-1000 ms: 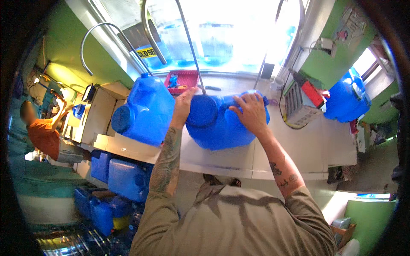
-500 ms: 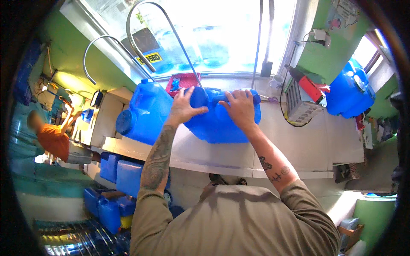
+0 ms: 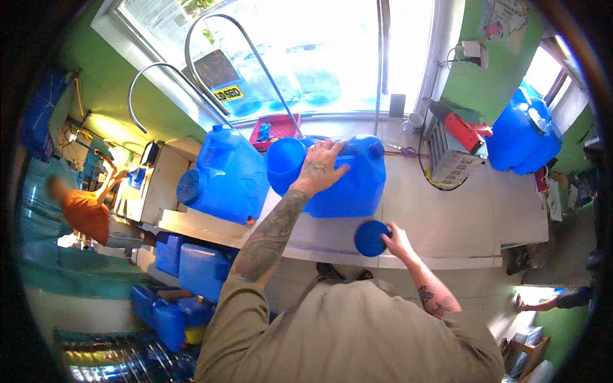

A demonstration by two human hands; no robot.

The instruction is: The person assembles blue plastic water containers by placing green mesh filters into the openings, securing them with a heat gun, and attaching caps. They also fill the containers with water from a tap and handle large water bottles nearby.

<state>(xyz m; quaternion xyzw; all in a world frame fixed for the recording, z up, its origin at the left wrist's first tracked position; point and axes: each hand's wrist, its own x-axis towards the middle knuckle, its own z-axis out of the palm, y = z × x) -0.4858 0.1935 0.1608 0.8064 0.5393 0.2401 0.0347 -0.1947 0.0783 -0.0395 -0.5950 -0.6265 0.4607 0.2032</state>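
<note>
A blue water jug [image 3: 357, 191] stands on the counter in front of me. Its wide round mouth [image 3: 285, 158] is uncovered at the left. My left hand [image 3: 319, 169] lies over the jug's top beside that mouth, its fingers curled over the handle area; the handle itself is mostly hidden. Lower right, near the counter's front edge, my right hand [image 3: 397, 241] grips a round dark blue cap [image 3: 371, 239] by its rim. To the left, a second blue jug [image 3: 231, 172] stands with its large cap [image 3: 189, 186] on.
Curved metal pipes [image 3: 246, 38] rise behind the jugs, near a red basket [image 3: 276, 129]. Right of them are a white mug [image 3: 413, 124], scissors [image 3: 402, 150] and a red heat gun [image 3: 461, 127]. Several jugs [image 3: 204, 268] stand below left; a person in orange [image 3: 86, 214] is beyond.
The big cap has come off the jug, and my right hand has carried it down toward the counter's front edge. My left hand has shifted right onto the jug's top.
</note>
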